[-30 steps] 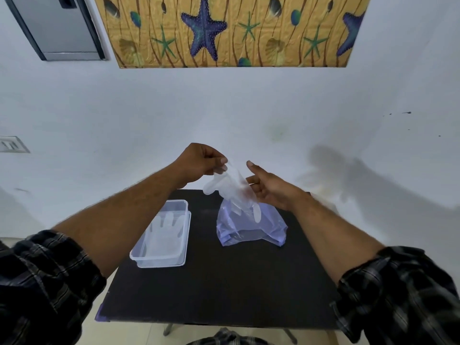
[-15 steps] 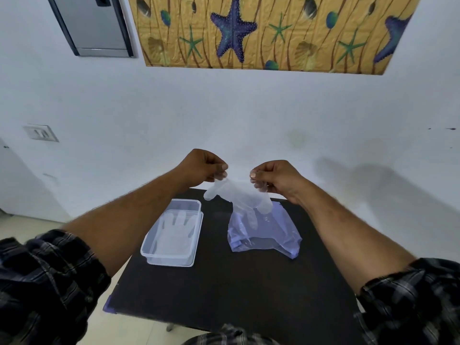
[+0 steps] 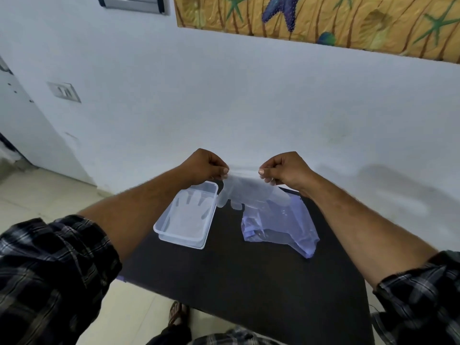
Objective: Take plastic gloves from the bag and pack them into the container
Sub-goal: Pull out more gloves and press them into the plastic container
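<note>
Glove (image 3: 242,189) above dark table (image 3: 249,277), seemingly.

The glove (image 3: 245,189) is thin, translucent, filmy plastic, and the bag (image 3: 281,229) is crinkled, glossy clear plastic with a violet tint. The container (image 3: 185,239) is smooth frosted plastic. The table (image 3: 236,277) is dark and matt.

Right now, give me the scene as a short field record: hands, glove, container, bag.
left hand: pinch grip on glove cuff
right hand: pinch grip on the cuff's other end
held glove: clear plastic, stretched between hands, fingers hanging down
container: clear, lidless, left of bag, one glove flat inside
bag: bluish plastic, on table
table: dark
</note>
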